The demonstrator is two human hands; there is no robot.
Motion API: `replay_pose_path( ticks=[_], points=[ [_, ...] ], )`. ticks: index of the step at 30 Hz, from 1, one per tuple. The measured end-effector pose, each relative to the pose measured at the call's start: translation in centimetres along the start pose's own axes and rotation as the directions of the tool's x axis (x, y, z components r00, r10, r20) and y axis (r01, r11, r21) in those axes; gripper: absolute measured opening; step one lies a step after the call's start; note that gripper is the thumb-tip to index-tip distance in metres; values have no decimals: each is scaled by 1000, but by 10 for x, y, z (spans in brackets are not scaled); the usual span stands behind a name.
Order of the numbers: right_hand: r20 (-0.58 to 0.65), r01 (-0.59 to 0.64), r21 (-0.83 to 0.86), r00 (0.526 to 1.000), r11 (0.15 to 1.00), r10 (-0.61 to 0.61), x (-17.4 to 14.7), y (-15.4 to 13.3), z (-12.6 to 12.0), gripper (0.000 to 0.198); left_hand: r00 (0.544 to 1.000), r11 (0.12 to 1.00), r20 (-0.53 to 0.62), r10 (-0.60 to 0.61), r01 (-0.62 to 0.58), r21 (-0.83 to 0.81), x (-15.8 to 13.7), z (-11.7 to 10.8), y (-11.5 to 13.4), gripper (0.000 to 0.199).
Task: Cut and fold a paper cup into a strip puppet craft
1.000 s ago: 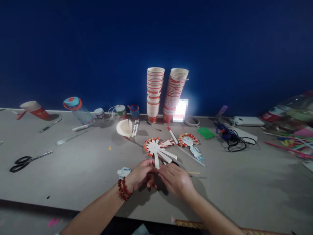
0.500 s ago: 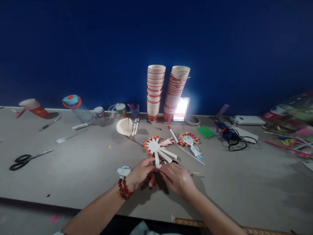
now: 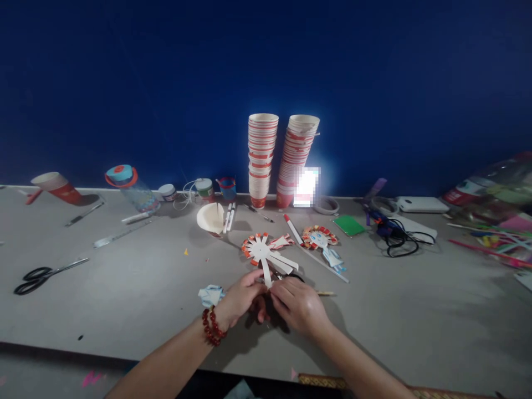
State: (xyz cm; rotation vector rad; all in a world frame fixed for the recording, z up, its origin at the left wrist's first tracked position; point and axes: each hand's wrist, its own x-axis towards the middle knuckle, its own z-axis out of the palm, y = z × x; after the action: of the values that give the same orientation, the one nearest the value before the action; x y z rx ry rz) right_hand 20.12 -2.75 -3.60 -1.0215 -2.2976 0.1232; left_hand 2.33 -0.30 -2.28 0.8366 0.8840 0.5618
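A paper cup cut into strips [image 3: 261, 250] is splayed out like a flower, white at its centre, with several strips curled to show orange ends. My left hand [image 3: 244, 296], with red beads at the wrist, pinches the end of the strip nearest me. My right hand [image 3: 300, 303] closes on that same strip end from the other side. The fingertips partly hide it. A paper figure drawn in blue [image 3: 211, 295] lies beside my left wrist. Scissors [image 3: 294, 276] lie partly hidden under the strips. Behind is a finished-looking cup flower with a drawn face [image 3: 319, 238].
Two tall stacks of paper cups [image 3: 262, 160] stand against the blue wall. Another pair of black-handled scissors [image 3: 39, 279] lies at left. A cut cup [image 3: 209, 218], markers [image 3: 229, 217], a water bottle [image 3: 133, 188], a green packet [image 3: 349, 225] and black cable [image 3: 399, 238] lie around.
Both hands stay on the strip end, with only slight finger movement. The whole view has shifted a little; the cup flower keeps its place on the table.
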Motion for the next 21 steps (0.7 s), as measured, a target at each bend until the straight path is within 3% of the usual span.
replay_pose_path(
  ticks=[10, 21],
  points=[
    [81, -119, 102, 991, 988, 111, 1, 6, -3, 28, 999, 996, -27, 25, -22, 88, -4, 1, 1, 47],
    [72, -89, 230, 995, 969, 74, 4, 8, -9, 29, 993, 992, 40, 108, -111, 61, -8, 1, -6, 34]
  ],
)
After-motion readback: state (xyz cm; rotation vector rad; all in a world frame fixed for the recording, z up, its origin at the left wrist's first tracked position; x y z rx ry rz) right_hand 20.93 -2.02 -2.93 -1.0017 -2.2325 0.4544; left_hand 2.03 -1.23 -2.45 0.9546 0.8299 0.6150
